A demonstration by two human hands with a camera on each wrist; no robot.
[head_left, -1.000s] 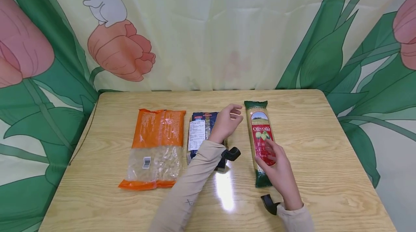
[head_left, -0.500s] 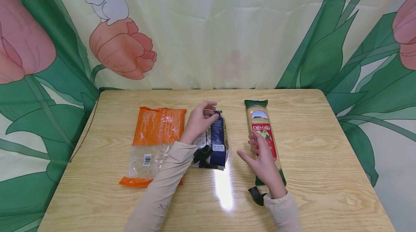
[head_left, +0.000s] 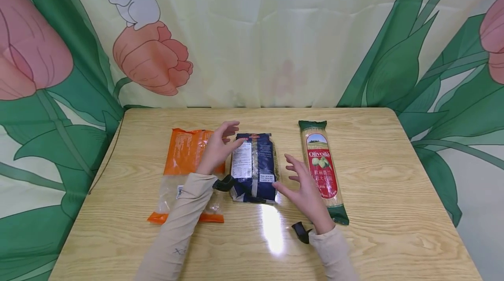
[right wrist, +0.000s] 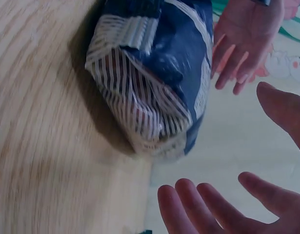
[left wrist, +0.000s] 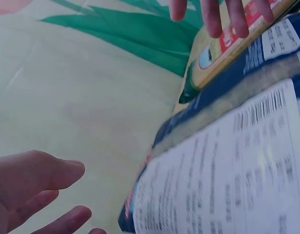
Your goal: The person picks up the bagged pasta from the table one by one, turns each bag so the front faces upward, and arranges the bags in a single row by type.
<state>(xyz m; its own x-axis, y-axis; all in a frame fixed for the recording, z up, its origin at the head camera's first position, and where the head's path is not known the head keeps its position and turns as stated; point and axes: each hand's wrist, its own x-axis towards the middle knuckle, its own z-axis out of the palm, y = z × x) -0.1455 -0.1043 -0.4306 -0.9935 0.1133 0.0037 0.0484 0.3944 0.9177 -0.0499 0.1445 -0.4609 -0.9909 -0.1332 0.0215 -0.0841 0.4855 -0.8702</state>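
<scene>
A dark blue food packet (head_left: 253, 167) with a white label lies on the table between my two hands. My left hand (head_left: 218, 147) hovers over the orange bag's right side, at the packet's upper left, thumb and fingers spread apart. Low on the packet's right side is my right hand (head_left: 305, 193), fingers parted, partly covering a long spaghetti pack (head_left: 322, 163). Neither hand grips anything. The right wrist view shows the packet's folded striped end (right wrist: 140, 97), apart from my right fingers (right wrist: 198, 204). The label (left wrist: 223, 165) fills much of the left wrist view.
An orange and clear bag (head_left: 183, 154) of pale contents lies at the left, partly under my left forearm. All the packs lie on a wooden table (head_left: 393, 211). A flower-print curtain (head_left: 275, 53) hangs behind its far edge.
My left hand has moved left, off the blue packet and over the orange bag. My right hand has shifted left from the spaghetti pack towards the blue packet, which is now more exposed.
</scene>
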